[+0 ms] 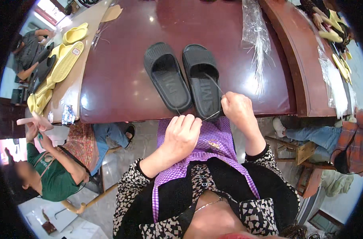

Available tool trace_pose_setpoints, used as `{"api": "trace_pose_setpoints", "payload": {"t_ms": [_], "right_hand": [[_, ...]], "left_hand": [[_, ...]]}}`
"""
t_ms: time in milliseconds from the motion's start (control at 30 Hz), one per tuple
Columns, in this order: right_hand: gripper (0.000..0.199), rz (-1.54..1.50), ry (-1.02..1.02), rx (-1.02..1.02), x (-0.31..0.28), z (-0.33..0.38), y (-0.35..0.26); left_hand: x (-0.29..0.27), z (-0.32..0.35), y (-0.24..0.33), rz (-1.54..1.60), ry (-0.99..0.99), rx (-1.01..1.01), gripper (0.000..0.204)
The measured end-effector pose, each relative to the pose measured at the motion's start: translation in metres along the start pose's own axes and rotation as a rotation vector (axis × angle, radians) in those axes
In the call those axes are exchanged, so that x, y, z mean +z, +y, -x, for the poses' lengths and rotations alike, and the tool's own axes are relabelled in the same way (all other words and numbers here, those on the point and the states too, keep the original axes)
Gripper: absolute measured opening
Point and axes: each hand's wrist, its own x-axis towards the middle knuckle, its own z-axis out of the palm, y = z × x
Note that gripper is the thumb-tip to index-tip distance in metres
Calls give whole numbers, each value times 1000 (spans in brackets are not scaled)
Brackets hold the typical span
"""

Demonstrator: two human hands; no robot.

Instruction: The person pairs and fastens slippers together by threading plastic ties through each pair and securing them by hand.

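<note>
Black slide sandals point(183, 75), a pair of them, lie side by side on the dark red counter point(121, 83) just ahead of both my hands, toes pointing away from me and heels at the near edge. My right hand point(237, 109) sits at the heel of the right-hand sandal, its grip clenched on a thin clear plastic strand point(215, 85) that runs up from my fingers across that sandal's strap. My left hand point(183, 133) hangs just below the counter's edge, over my purple checked apron point(213, 139), fingers curled in; another bit of the thin strand point(210, 116) reaches between my two hands, and I cannot tell for sure whether my left grip pinches its end, though the fingertips close right at it. Beyond my right hand, further up the counter, lies a bundle of clear plastic strands in a wrapper point(256, 40). Far off to the left of my left hand, yellow slide sandals point(63, 59) are stacked on a neighbouring pale counter, and below them a person in a green top point(56, 175) holds up a pink sandal point(34, 121).
</note>
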Motion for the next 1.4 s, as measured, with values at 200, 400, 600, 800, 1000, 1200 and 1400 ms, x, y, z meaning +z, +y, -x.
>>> {"api": "trace_pose_setpoints", "payload": {"t_ms": [200, 400, 600, 800, 1000, 1200, 1400], "right_hand": [[26, 105, 10, 73, 13, -29, -3], [28, 50, 2, 86, 24, -48, -15], [30, -59, 40, -13, 29, -42, -13], [31, -215, 141, 18, 15, -80, 4], [31, -25, 40, 72, 56, -160, 55], [27, -210, -17, 87, 71, -157, 75], [21, -402, 76, 103, 78, -154, 80]], "left_hand": [[15, -16, -15, -55, 12, -30, 9], [34, -29, -48, -125, 71, -84, 7], [50, -33, -59, -143, 67, -173, 9], [52, -34, -76, -183, 66, -203, 9], [59, -37, -85, -177, 70, -171, 10], [59, -40, -88, -73, 30, -43, 11], [55, -40, -106, 87, -2, 18, 12]]}}
